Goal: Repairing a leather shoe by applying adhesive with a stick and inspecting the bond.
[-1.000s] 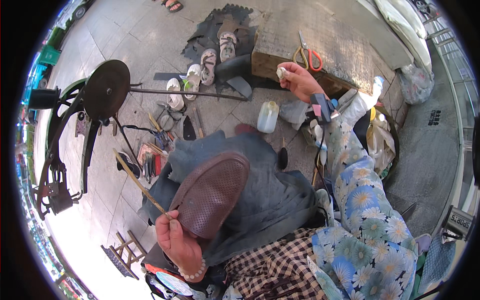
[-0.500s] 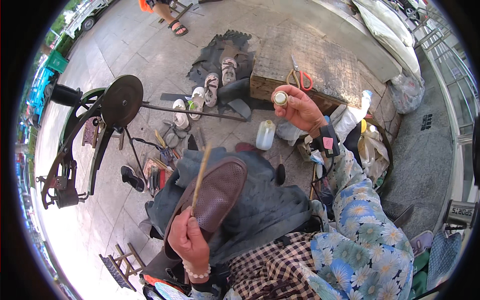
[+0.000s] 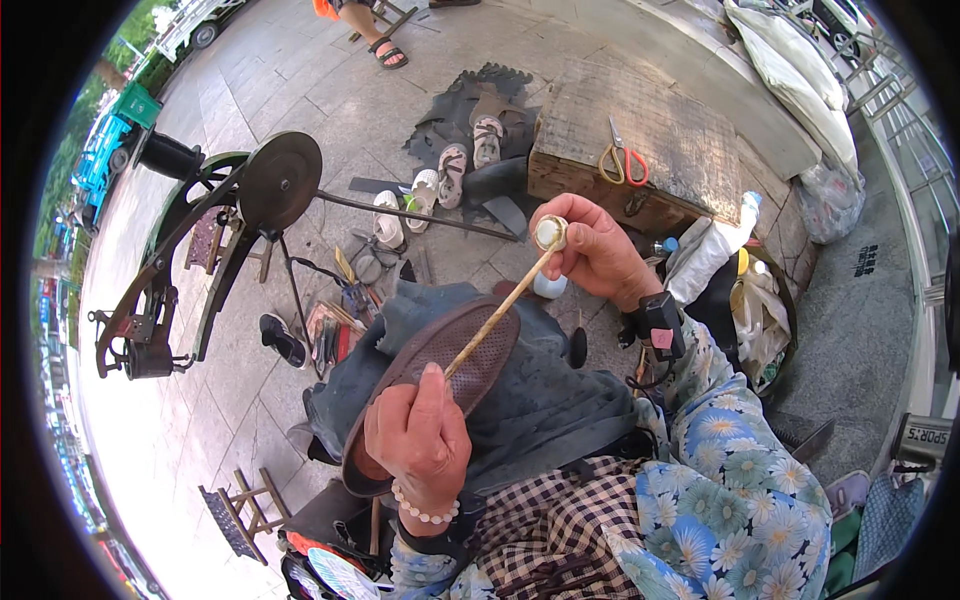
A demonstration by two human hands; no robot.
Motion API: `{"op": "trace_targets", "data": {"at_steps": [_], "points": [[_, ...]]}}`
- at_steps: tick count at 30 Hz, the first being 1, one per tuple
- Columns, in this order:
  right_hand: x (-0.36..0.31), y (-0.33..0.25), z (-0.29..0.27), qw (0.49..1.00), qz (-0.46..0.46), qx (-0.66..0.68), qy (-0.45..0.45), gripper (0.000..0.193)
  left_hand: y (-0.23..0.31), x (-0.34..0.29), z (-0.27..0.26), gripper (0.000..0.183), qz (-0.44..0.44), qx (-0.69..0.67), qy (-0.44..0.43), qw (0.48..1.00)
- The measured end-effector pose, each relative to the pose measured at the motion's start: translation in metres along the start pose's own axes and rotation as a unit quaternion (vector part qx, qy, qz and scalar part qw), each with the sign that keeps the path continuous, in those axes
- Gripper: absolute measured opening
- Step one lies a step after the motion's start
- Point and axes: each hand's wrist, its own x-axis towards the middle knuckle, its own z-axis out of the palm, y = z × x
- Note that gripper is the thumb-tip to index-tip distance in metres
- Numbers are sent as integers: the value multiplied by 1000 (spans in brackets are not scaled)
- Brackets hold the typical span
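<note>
My left hand (image 3: pixel 418 437) pinches a thin wooden stick (image 3: pixel 497 315) that slants up to the right. Its far tip meets the mouth of a small round pot with whitish contents (image 3: pixel 549 233); whether it dips in or only touches the rim I cannot tell. Fingers and thumb of my right hand (image 3: pixel 600 254) are closed around this little pot. A brown perforated leather shoe (image 3: pixel 487 365) lies on the dark cloth (image 3: pixel 560 400) over my lap, partly hidden behind my left hand and the stick.
A hand-cranked sewing machine (image 3: pixel 280 182) stands at the left. Scissors with red and yellow handles (image 3: pixel 622 160) lie on a wooden box (image 3: pixel 650 115). Several sandals (image 3: pixel 452 175) sit on the paving, and a pale bottle (image 3: pixel 549 284) is behind my right hand. A folding stool (image 3: pixel 245 510) is lower left.
My left hand has moved right, and its stick has tilted over from near upright to reach the small pot. My right hand sits slightly lower in the picture. The view has shifted a little.
</note>
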Motion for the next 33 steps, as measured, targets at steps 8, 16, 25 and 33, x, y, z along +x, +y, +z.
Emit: {"op": "trace_targets", "data": {"at_steps": [8, 16, 25, 33], "points": [[-2, 0, 2, 1000, -5, -2, 7, 33, -3, -1, 6, 23, -2, -9, -2, 1000], [-4, -1, 6, 1000, 10, 6, 17, 21, -6, -4, 8, 22, -28, -45, -13, 998], [-5, 10, 6, 999, 18, 29, 9, 20, -7, -4, 13, 21, -52, -75, -4, 996], [-12, 15, 5, 999, -5, 47, 24, 20, 2, -5, 14, 13, -107, -78, 51, 990]]}}
